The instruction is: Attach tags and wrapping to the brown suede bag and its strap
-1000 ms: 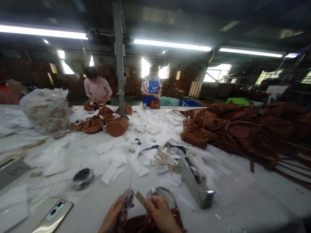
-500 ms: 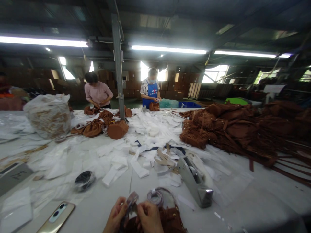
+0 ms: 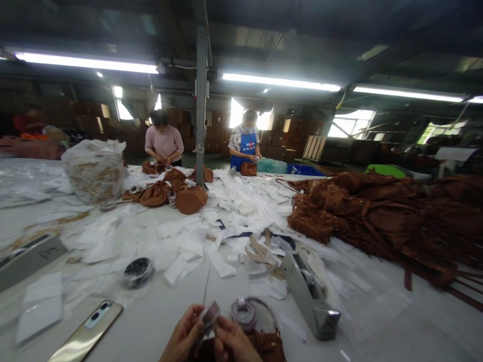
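Observation:
At the bottom centre, my left hand (image 3: 185,333) and my right hand (image 3: 233,338) are close together, fingers pinched on a wrapped strap (image 3: 210,318) with a translucent, greyish covering. Under and beside my right hand lies a brown bag (image 3: 272,346), partly cut off by the lower edge. A coiled strap (image 3: 243,314) in a pale wrapping rests just beyond the bag. To its right stands a grey tape dispenser (image 3: 312,296).
A phone (image 3: 88,332) and a black roll (image 3: 138,272) lie left. White paper scraps (image 3: 222,262) cover the middle. Brown fringed bags (image 3: 362,206) are heaped right. Beyond a post (image 3: 201,100), two people work; a filled plastic bag (image 3: 94,173) stands left.
The view has turned slightly left, so the surroundings appear shifted right. My right hand's fingers have moved up nearer the top of the wrapped strap.

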A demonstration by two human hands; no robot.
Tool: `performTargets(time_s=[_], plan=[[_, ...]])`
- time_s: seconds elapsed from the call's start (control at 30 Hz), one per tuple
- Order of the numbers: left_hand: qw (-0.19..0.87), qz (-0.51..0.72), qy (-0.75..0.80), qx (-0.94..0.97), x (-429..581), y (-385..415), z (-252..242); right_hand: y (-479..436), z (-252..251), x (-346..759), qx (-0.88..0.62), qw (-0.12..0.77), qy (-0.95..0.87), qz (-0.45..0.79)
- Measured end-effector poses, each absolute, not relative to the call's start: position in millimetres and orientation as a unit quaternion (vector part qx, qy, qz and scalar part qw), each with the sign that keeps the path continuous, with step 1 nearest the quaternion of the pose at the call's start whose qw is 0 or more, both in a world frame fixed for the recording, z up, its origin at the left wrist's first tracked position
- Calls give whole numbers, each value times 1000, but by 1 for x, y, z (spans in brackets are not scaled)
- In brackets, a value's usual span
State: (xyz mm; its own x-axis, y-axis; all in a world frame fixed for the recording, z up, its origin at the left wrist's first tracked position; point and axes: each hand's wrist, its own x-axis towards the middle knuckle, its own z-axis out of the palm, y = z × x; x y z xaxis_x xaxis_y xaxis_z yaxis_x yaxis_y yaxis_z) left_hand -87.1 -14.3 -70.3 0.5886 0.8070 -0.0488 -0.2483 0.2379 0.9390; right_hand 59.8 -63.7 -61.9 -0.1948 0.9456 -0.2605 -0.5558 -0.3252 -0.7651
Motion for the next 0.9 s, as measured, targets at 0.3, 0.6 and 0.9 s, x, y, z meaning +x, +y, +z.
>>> performTargets(time_s=[0.3, 0.6, 0.9], plan=[[713, 349, 259, 551, -90, -11, -55, -60, -69, 56, -511, 542, -446, 495], [711, 356, 279, 538, -90, -13, -53, -66, -49, 63, -437, 480, -366, 667], [778, 371, 200, 467, -74, -16, -64, -55, -97, 46, -485, 549, -339, 591]])
